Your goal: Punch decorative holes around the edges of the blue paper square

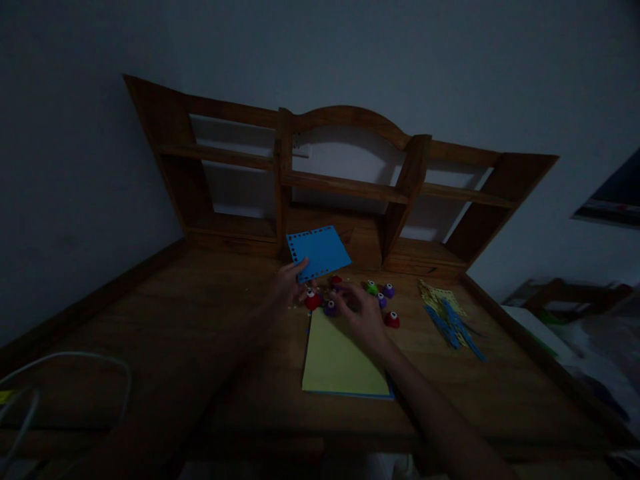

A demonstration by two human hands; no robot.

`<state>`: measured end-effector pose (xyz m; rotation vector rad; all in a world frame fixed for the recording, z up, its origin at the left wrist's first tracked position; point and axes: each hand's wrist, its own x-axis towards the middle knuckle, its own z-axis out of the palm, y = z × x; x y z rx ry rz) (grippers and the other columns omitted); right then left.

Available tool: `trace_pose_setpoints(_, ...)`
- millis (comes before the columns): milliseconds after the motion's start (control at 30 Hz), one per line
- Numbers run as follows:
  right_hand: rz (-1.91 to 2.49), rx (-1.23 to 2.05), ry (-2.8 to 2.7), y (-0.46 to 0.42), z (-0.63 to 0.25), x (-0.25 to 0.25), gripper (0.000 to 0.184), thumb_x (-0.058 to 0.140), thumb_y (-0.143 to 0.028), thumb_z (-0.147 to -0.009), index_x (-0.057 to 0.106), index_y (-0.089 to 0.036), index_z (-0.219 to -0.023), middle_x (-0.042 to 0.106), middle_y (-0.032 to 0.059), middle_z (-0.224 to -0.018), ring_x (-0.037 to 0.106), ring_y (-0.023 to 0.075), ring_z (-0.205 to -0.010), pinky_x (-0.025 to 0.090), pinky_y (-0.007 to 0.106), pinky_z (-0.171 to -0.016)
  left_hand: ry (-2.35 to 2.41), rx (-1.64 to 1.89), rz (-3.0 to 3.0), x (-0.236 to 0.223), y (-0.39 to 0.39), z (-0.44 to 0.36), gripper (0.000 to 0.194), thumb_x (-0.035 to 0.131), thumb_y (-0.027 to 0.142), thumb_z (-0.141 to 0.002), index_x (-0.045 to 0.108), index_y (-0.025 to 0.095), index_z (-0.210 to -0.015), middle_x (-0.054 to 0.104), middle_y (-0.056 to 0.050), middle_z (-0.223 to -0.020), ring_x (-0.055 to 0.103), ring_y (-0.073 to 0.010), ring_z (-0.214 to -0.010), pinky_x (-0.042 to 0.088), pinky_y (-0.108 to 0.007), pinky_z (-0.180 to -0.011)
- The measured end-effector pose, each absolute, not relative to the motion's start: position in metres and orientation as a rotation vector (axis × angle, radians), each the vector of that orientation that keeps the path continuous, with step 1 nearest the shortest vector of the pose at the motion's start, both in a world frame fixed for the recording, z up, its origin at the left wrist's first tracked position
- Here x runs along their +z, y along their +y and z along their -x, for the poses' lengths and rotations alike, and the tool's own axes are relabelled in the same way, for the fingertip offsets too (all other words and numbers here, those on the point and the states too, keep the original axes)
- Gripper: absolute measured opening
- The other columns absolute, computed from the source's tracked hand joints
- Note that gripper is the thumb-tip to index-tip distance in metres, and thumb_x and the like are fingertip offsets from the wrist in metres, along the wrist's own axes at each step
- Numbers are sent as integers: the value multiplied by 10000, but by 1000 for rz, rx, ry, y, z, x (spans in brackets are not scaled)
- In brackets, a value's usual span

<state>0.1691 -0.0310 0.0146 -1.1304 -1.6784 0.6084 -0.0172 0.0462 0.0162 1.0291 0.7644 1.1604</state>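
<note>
My left hand (290, 281) pinches a blue sheet of paper (323, 252) by its lower left corner and holds it raised. Small holes are cut along the paper's left, upper and lower edges. Just below that hand sits a red craft punch (313, 300) with a white round top. My right hand (361, 312) is closed, thumb and fingers together, over the top of a yellow sheet (345, 357); whatever is between the fingertips is too dark to make out. Beside its fingertips stands a purple punch (331, 309), and another red punch (336, 281) lies behind.
A green punch (371, 288), purple punches (389, 290) and a red punch (393, 320) stand right of my right hand. Farther right lie blue paper strips (447, 327) and yellow cut strips (435, 293). A wooden shelf unit (345, 187) rises at the back; a white cable (95, 357) lies left.
</note>
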Motion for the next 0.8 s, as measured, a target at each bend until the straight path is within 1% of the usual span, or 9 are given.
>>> trace_pose_setpoints(67, 1040, 937, -1570, -34, -163, 18, 375, 621, -460, -824, 605, -212, -1105, 683, 55, -875, 654, 198, -680, 522, 325, -640, 719, 1201, -993, 24, 34, 8, 376, 582, 493, -809, 583, 122, -865, 635, -53, -606, 538, -135, -392, 342, -219, -310)
trace_pose_setpoints(133, 930, 1233, -1449, -34, -158, 20, 421, 647, -480, -796, 590, -204, -1109, 689, 54, -889, 674, 206, -681, 548, 346, -659, 668, 1237, -952, 28, 25, 0, 370, 616, 446, -800, 596, 104, -938, 679, -91, -732, 606, -157, -506, 455, -241, -396)
trace_pose_setpoints(200, 864, 1387, -1338, -31, -156, 19, 424, 679, -477, -766, 600, -189, -1066, 690, 61, -928, 686, 210, -697, 559, 367, -702, 615, 1262, -940, 29, 19, -5, 378, 635, 413, -796, 597, 97, -1000, 696, -124, -878, 654, -190, -650, 531, -276, -502)
trace_pose_setpoints(267, 846, 1434, -1242, -27, -157, 16, 414, 713, -456, -736, 610, -172, -1019, 689, 68, -948, 687, 204, -695, 559, 365, -721, 597, 1263, -939, 28, 17, -7, 380, 646, 404, -792, 604, 97, -1011, 693, -136, -953, 665, -211, -734, 563, -310, -572)
trace_pose_setpoints(333, 842, 1444, -1161, -22, -160, 12, 414, 750, -426, -704, 614, -161, -992, 690, 70, -932, 680, 191, -673, 555, 349, -704, 600, 1247, -938, 26, 17, -8, 372, 659, 403, -786, 616, 100, -997, 692, -131, -967, 664, -212, -755, 572, -331, -614)
trace_pose_setpoints(467, 806, 1438, -1077, -16, -167, 8, 410, 770, -375, -696, 621, -163, -1015, 689, 65, -922, 652, 151, -667, 534, 303, -683, 602, 1304, -929, 22, 23, -7, 368, 681, 416, -767, 629, 110, -964, 692, -102, -943, 655, -185, -776, 559, -315, -703)
trace_pose_setpoints(567, 783, 1455, -1039, -15, -170, 8, 367, 740, -384, -735, 638, -174, -1018, 687, 69, -961, 626, 125, -676, 519, 267, -677, 687, 1389, -915, 18, 30, -3, 384, 697, 453, -738, 616, 119, -909, 685, -70, -854, 632, -158, -701, 535, -285, -670)
trace_pose_setpoints(667, 752, 1493, -1039, -15, -174, 10, 328, 705, -394, -772, 652, -180, -1015, 665, 83, -1089, 617, 117, -726, 513, 249, -696, 768, 1413, -942, 15, 35, 2, 394, 707, 481, -715, 588, 122, -824, 642, -34, -724, 578, -123, -594, 493, -253, -583)
trace_pose_setpoints(800, 742, 1509, -1091, -15, -179, 11, 368, 687, -383, -793, 629, -203, -1109, 623, 79, -1200, 626, 144, -900, 509, 248, -751, 745, 1380, -1037, 12, 36, 3, 386, 760, 428, -663, 600, 121, -834, 634, -24, -746, 593, -122, -649, 493, -254, -642)
